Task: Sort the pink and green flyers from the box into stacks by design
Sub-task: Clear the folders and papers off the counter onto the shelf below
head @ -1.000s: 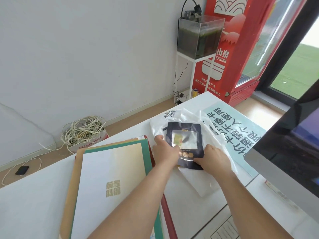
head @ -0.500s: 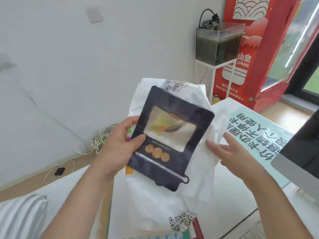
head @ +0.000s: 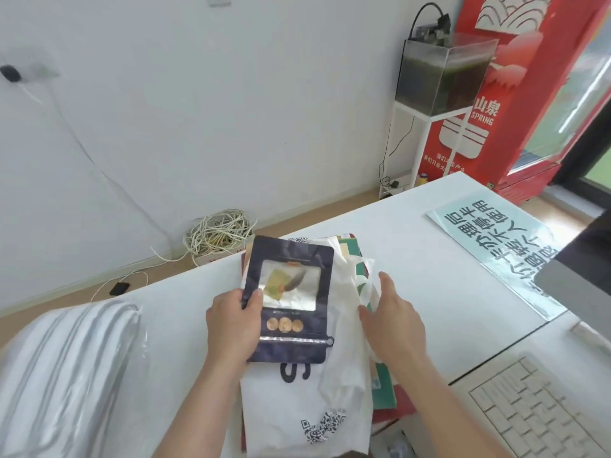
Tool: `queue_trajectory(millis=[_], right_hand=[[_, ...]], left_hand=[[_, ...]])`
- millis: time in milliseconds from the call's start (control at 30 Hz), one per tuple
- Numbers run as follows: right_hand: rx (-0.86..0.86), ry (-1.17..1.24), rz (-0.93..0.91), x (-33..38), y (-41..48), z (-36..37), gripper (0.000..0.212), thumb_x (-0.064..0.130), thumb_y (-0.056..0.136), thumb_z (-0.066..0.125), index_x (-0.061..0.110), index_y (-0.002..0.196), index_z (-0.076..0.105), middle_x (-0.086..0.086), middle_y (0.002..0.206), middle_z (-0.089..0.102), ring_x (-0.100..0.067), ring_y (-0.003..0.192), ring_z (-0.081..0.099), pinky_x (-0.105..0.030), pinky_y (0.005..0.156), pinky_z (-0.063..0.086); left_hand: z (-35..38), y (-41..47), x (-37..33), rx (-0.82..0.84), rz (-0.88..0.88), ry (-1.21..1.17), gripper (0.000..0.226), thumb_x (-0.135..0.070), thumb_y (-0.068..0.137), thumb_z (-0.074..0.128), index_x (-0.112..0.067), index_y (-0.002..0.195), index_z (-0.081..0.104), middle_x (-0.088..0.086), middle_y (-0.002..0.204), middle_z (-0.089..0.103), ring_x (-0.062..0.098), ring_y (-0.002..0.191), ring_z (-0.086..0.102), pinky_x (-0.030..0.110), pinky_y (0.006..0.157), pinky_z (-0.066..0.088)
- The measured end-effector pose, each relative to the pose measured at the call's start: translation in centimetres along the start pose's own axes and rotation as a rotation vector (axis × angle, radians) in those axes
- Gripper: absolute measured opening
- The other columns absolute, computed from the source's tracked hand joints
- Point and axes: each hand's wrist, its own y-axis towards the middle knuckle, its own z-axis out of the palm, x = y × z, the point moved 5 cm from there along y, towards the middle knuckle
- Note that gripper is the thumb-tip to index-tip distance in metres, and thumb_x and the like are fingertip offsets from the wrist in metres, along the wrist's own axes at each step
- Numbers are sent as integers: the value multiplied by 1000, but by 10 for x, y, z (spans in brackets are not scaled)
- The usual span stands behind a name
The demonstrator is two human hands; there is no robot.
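Dark, glossy pouch (head: 289, 300) is pinched at its left edge by the left hand (head: 233, 320), above a white plastic bag (head: 330, 375) covering the flyers (head: 383, 388) on the table (head: 429, 259). The right hand (head: 393, 322) is spread open on the bag. Thin, limp sheets are judged best lifted by their edges.

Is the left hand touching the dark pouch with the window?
Touching. The head view shows the left hand gripping the dark pouch at its left edge, thumb pressed on its front.
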Motion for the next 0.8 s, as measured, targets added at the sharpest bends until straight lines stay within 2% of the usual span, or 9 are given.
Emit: queue_trajectory(millis=[67, 133, 233, 333, 400, 500, 567, 633, 800], right_hand=[[-41, 62, 38, -1, 5, -1, 58, 27, 94, 50, 24, 146, 25, -7, 107, 65, -31, 98, 59, -33, 69, 38], [-86, 93, 58, -1, 11, -3, 55, 26, 95, 48, 24, 145, 27, -11, 111, 65, -33, 102, 58, -34, 72, 37], [-96, 154, 77, -2, 25, -10, 58, 28, 95, 48, 25, 147, 23, -13, 113, 63, -34, 104, 56, -37, 78, 42], [-157, -112, -68, 2, 20, -23, 74, 34, 88, 55, 28, 150, 14, -11, 129, 48, -31, 118, 47, -44, 87, 43], [-264, -348, -298, 13, -2, -26, 76, 42, 82, 60, 30, 148, 25, -12, 142, 40, -32, 132, 36, -48, 93, 41], [21, -481, -413, 11, -30, 9, 77, 61, 86, 44, 30, 150, 13, -12, 156, 20, -33, 143, 20, -48, 103, 33], [153, -538, -318, -2, -32, 33, 75, 67, 89, 28, 27, 149, 7, -16, 154, 21, -34, 137, 30, -45, 98, 38], [93, -564, -282, -2, -28, 37, 76, 69, 87, 18, 24, 148, 18, -18, 141, 41, -33, 117, 49, -43, 84, 46], [53, -568, -345, -5, -13, 29, 73, 74, 86, 26, 33, 145, 13, -2, 123, 46, -25, 100, 50, -37, 76, 40]], left_hand=[[18, 4, -2, 50, -5, 145, 33, -38, 93, 46, -15, 72, 54, 8, 97, 61, 33, 96, 53, 38, 74, 44], [31, 6, 2, 115, -40, 226, 26, -41, 91, 46, -17, 92, 58, 9, 117, 55, 33, 111, 47, 40, 84, 42], [25, -2, 7, 146, 41, 95, 64, -37, 83, 63, -21, 139, 35, 4, 142, 39, 27, 127, 40, 43, 105, 35], [23, -30, 20, 256, 211, 180, 79, -50, 77, 65, -34, 143, 25, -1, 147, 29, 23, 132, 33, 40, 108, 32], [33, -44, 36, 358, 184, 283, 81, -60, 79, 58, -39, 145, 17, 0, 152, 17, 24, 136, 26, 38, 110, 30], [44, -35, 38, 383, 183, 376, 77, -63, 85, 48, -45, 146, 5, -3, 155, 6, 27, 132, 33, 37, 106, 36], [46, -24, 34, 389, 211, 430, 76, -65, 85, 45, -48, 145, 2, -5, 155, 5, 32, 123, 43, 40, 103, 40], [44, -20, 29, 376, 208, 428, 79, -67, 83, 46, -47, 145, 1, -4, 153, 10, 33, 116, 48, 41, 98, 42], [28, -56, 35, 402, 159, 308, 100, -69, 70, 59, -39, 145, -1, -9, 140, 21, 21, 118, 46, 33, 92, 42]])
